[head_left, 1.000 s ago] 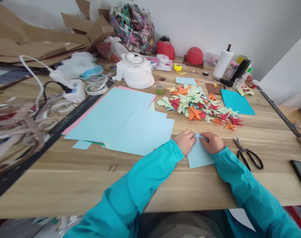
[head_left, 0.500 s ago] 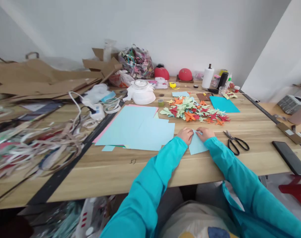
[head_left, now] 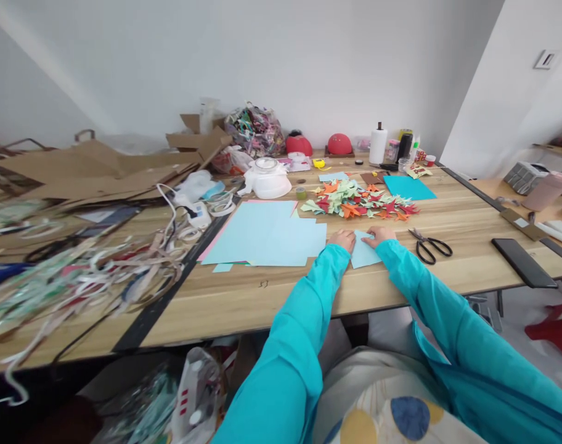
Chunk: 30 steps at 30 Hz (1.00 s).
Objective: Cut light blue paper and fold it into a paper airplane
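Note:
A small sheet of light blue paper (head_left: 365, 255) lies on the wooden table in front of me, its top edge between my hands. My left hand (head_left: 342, 239) is closed at the upper left edge of the paper, fingers bent and resting on the table. On the other side, my right hand (head_left: 379, 235) grips the upper right edge with thumb and fingers. Just beyond both hands is a heap of folded paper pieces (head_left: 350, 200) in pale green, orange and red. Large light blue sheets (head_left: 262, 234) lie in a stack to the left.
Black-handled scissors (head_left: 429, 245) lie right of my right hand, and a black phone (head_left: 524, 262) is near the right edge. A teal sheet (head_left: 409, 187) sits behind the heap. Tangled strips (head_left: 100, 271) and cardboard (head_left: 100, 169) cover the left side.
My view has tilted up and shifted. My hands stay at the small blue paper; the left fingers have drawn back to its left edge, and more of its upper part shows.

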Motion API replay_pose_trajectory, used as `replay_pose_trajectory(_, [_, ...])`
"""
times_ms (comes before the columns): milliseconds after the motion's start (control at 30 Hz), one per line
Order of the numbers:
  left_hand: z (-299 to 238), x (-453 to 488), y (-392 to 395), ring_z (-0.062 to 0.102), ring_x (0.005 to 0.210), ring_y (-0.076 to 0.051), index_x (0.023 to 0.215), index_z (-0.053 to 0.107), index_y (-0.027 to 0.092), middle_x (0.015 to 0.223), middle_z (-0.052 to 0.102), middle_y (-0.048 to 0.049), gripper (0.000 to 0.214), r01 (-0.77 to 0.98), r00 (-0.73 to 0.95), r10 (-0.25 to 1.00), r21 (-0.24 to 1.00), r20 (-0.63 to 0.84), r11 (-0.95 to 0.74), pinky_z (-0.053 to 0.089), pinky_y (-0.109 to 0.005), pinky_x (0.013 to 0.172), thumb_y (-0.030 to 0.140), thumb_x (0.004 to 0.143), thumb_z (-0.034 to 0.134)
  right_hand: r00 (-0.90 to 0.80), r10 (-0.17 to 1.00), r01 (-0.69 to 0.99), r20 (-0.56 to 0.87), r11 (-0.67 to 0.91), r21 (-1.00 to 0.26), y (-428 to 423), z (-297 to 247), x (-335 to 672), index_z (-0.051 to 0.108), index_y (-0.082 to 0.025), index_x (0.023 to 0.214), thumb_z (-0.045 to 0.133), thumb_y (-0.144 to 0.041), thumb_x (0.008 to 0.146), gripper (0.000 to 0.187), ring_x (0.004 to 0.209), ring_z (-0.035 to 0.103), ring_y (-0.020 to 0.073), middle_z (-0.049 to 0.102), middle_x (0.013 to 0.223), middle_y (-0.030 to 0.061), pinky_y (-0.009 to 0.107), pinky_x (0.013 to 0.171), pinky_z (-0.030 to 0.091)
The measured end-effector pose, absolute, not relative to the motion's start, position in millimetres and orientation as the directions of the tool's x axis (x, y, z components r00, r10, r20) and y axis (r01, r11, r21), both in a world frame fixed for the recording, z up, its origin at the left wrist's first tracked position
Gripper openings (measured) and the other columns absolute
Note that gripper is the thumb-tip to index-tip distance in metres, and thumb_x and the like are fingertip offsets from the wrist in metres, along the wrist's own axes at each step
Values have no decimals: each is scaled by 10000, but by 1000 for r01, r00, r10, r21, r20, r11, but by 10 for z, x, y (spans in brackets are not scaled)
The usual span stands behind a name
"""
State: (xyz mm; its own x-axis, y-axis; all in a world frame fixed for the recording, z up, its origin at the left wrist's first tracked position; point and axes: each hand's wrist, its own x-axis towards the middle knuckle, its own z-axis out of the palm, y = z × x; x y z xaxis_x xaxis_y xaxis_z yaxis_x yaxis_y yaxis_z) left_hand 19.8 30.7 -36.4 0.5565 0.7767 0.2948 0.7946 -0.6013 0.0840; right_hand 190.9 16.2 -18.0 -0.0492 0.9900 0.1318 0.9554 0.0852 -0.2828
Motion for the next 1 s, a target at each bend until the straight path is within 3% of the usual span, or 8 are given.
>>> replay_pose_trajectory(300, [-322, 204, 234, 481, 1091, -246, 1148, 580, 211, 1272, 539, -63, 320, 810, 560, 785, 22, 264, -585, 392, -398, 860, 211, 890, 391, -138, 980, 949, 146, 173, -264, 83, -142, 1845, 628, -207, 1087, 532, -354, 824, 316, 1020, 579, 198, 640, 1098, 68, 272, 842, 435])
replay_pose_trajectory(600, [-287, 178, 154, 470, 1090, -249, 1181, 549, 199, 1273, 536, -76, 331, 802, 578, 780, 10, 239, -597, 396, -409, 839, 209, 892, 387, -61, 993, 960, 99, 85, -265, 33, -215, 1850, 634, -147, 1066, 481, -437, 830, 404, 938, 612, 241, 660, 1012, 121, 316, 801, 452])
replay_pose_trajectory(700, [-293, 186, 135, 491, 1060, -256, 1141, 574, 179, 1244, 559, -77, 309, 804, 575, 768, -22, 283, -594, 416, -408, 808, 197, 885, 403, -2, 986, 944, 164, 56, -326, -14, -259, 1867, 659, -171, 1003, 529, -413, 794, 345, 849, 626, 220, 680, 909, 91, 298, 742, 457])
replay_pose_trajectory(867, [-285, 202, 108, 525, 1000, -251, 1082, 601, 144, 1122, 620, -103, 273, 784, 584, 718, -32, 378, -621, 438, -400, 765, 165, 869, 432, -40, 960, 897, 276, 156, -413, -52, -276, 1897, 692, -187, 882, 570, -338, 754, 233, 584, 569, 151, 613, 609, 16, 249, 576, 424])
replay_pose_trajectory(1000, [-266, 205, 80, 537, 996, -236, 1040, 619, 128, 1123, 630, -94, 251, 777, 555, 681, -6, 477, -630, 446, -390, 811, 147, 870, 436, -140, 897, 857, 420, 322, -401, -84, -232, 1876, 692, -176, 884, 549, -280, 794, 198, 593, 575, 134, 645, 659, 25, 239, 565, 418])
